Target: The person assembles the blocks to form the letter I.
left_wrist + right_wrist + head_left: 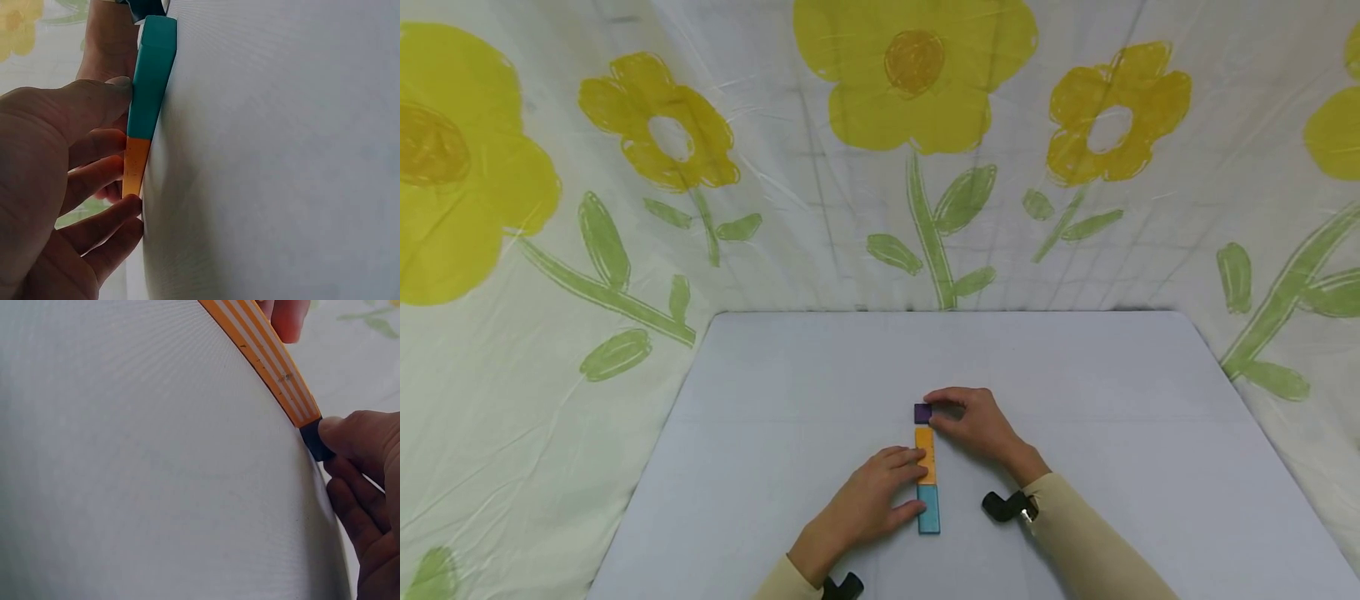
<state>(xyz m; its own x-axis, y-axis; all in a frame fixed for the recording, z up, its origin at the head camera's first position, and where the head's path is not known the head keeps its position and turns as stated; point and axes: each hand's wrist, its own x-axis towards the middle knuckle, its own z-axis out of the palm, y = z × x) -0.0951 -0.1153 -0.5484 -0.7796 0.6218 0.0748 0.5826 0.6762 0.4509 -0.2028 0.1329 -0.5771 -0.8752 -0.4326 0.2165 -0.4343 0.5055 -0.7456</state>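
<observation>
Three blocks stand in one line on the white table: a teal block (pixel 929 518) nearest, an orange block (pixel 927 438) beyond it, and a small dark purple block (pixel 921 414) at the far end. My left hand (pixel 872 493) rests its thumb against the teal block and its fingertips along the orange one, from the left side. From the right, my right hand (pixel 979 425) pinches the purple block between thumb and forefinger. White stripes run along the orange block (pixel 265 353) in the right wrist view, where the dark block (pixel 314 441) is right at its end.
The white table (pixel 760 375) has rounded far corners. Behind and beside it hangs a pale cloth (pixel 820 225) printed with yellow flowers and green leaves. A black wrist mount (pixel 1004 506) sits on the right wrist, another black mount (pixel 844 587) on the left.
</observation>
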